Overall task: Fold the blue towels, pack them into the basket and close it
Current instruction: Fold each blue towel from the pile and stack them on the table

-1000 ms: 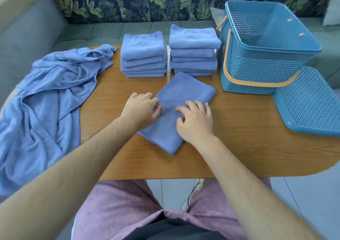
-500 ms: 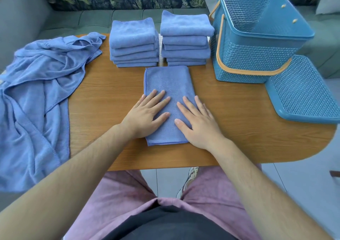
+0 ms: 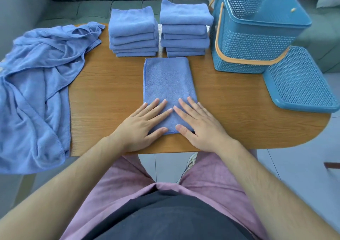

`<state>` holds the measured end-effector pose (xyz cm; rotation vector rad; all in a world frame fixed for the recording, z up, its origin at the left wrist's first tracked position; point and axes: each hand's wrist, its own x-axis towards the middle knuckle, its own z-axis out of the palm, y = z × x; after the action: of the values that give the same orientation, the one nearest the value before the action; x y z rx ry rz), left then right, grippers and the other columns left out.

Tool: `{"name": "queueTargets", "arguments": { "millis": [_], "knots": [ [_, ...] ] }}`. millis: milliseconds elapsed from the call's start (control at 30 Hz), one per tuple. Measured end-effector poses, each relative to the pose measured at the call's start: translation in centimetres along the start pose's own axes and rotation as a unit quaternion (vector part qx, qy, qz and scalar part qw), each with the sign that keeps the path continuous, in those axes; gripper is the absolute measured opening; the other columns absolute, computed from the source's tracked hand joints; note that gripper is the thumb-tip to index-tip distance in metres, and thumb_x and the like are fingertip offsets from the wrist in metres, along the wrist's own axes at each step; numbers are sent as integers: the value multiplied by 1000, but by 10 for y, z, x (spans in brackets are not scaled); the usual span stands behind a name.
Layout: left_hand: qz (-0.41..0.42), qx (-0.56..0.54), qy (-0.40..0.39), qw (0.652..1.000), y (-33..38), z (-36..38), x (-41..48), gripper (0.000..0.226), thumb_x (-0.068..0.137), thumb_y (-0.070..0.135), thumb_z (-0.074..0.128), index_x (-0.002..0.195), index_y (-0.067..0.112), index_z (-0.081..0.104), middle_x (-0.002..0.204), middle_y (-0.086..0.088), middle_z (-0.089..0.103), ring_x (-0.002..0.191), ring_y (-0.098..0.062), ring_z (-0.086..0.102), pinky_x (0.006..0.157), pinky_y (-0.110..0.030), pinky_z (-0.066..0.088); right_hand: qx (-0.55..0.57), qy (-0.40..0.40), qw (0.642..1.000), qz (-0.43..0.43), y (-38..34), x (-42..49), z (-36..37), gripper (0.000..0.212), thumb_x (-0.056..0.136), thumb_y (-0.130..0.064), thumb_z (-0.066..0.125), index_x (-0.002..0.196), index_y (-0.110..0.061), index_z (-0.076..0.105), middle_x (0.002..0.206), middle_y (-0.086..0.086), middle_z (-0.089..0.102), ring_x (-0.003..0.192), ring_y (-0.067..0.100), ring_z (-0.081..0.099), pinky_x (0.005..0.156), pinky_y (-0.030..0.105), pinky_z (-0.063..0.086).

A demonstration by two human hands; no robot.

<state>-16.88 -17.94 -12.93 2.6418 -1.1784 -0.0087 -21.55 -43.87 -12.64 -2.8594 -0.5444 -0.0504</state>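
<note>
Left hand (image 3: 139,127) lies flat and released, fingers straight and spread, pressing the near left part of the folded towel (image 3: 166,81); right hand (image 3: 200,127) does the same on the near right part, grasping nothing; both thumbs sit at the towel's near edge.

Hidden or unclear:
- the towel's near corners are covered by the fingers and palms
- heap of loose towels (image 3: 36,85) runs off the left side of the view and hangs over the table (image 3: 239,122) edge; cannot tell how many pieces are in it
- basket (image 3: 253,43) is cut off at the top of the view; its perforated inner wall shows, its floor does not; orange handle (image 3: 218,43) is folded down along the side
- lid (image 3: 298,85) lies apart from the basket, just beside its near right corner, overhanging the table; its right edge is clipped by the view
- layers in the left stack (image 3: 133,32) and right stack (image 3: 184,28) are hard to count by their folds; whether the right stack touches the basket I cannot tell

Folded towel: blue, a flat smooth rectangle at the middle of the table, long side running away from the person; stitched hem along the left edge; far edge just before the two stacks, between heap and basket.
</note>
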Motion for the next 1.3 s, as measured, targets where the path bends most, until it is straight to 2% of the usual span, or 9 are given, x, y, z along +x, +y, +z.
{"name": "queueTargets", "arguments": {
  "millis": [267,400,500,600,667,800,933,1067,1300],
  "knots": [
    [34,11,-21,999,19,-2,-37,73,98,69,33,160,36,13,169,1,0,155,-19,-5,126,-45,7,-55,-30,996,-68,-12,-37,3,96,88,-82,42,162,-28,14,170,-2,1,157,17,-6,128,40,6],
    [66,38,-15,997,22,1,-53,72,97,46,52,159,32,20,168,-2,10,155,-25,6,124,-48,18,17,26,994,-101,-11,-54,9,74,88,-33,70,156,-28,38,166,-1,25,155,18,15,125,38,20],
    [44,-98,11,994,23,-5,-61,68,87,20,43,154,31,37,163,7,29,153,-17,19,123,-44,22,170,67,979,-93,-14,-63,5,66,78,2,66,139,-21,61,156,-1,45,148,15,35,117,39,36],
    [-21,-244,70,967,27,-16,-67,50,96,17,53,144,33,51,143,19,55,135,-11,51,109,-42,41,281,112,952,-52,-20,-69,-10,51,84,10,65,128,-15,69,141,-3,61,135,10,53,109,40,45],
    [-64,-274,89,956,29,-24,-65,45,98,30,57,139,46,51,123,15,68,102,-25,68,89,-47,52,321,128,938,-5,-24,-67,-22,47,92,2,68,133,-22,66,129,-7,69,121,7,63,103,40,49],
    [-146,-346,139,916,28,-38,-45,56,100,30,60,141,58,37,90,-18,64,76,-38,56,75,-46,51,376,171,908,72,-28,-49,-30,84,95,-18,70,152,-55,22,85,7,71,71,30,61,75,36,52],
    [-172,-403,169,883,23,-52,-14,56,100,20,59,137,56,37,79,-24,56,69,-38,46,62,-37,40,352,236,903,73,-25,-23,-32,46,96,-12,66,126,-42,47,68,-5,55,56,21,46,59,28,40],
    [-201,-482,184,833,13,-60,18,40,101,22,59,126,49,44,89,-10,68,75,-28,56,71,-37,45,350,245,902,69,-15,7,-35,18,98,-2,59,96,-19,64,81,-10,60,65,11,49,66,23,39],
    [-188,-607,145,759,-6,-62,39,44,87,18,70,125,29,49,118,-24,62,97,-21,62,88,-36,51,356,235,892,150,-3,55,-35,20,101,-9,54,110,-19,69,103,-13,64,95,8,62,84,13,42]
  ]
}}
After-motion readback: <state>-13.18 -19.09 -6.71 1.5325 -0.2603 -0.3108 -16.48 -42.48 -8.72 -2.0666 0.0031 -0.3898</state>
